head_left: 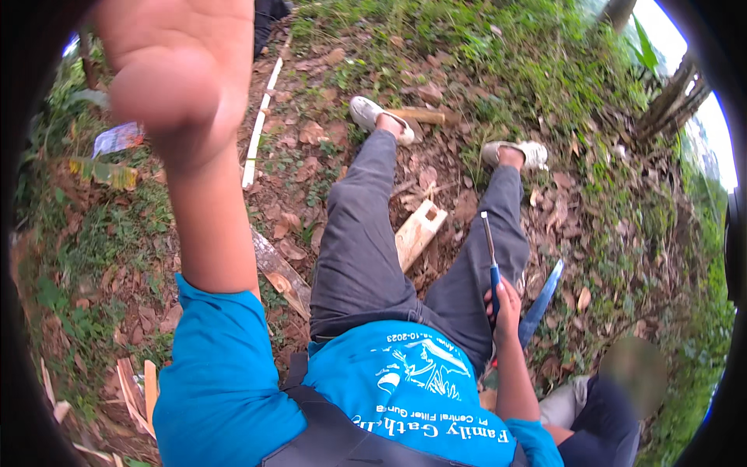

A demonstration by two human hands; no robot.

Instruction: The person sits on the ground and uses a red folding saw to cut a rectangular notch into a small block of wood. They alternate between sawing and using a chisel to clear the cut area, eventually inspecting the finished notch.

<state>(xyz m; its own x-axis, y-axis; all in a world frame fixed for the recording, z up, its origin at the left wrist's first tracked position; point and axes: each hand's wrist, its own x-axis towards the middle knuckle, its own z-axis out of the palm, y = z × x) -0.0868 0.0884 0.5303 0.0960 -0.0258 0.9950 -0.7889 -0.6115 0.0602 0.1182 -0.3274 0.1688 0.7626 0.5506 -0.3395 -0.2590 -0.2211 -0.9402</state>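
Observation:
My right hand (506,310) is closed around the blue handle of a chisel (494,272) beside my right thigh, its metal blade pointing away from me. A long, blue, blade-like thing (542,303) lies just right of that hand. My left hand (183,66) is raised very close to the camera at the upper left. Its palm side and wrist show, while the fingers run out of the picture, so their pose is hidden. Between my outstretched legs lies a pale wooden piece (416,240) with a squarish hole near its far end.
A weathered plank (278,268) lies left of my legs, with a long pale strip (263,117) beyond it. A wooden piece (420,116) rests by my left shoe. Wood splinters (140,393) lie at the lower left. Another person (603,424) is close by at the lower right.

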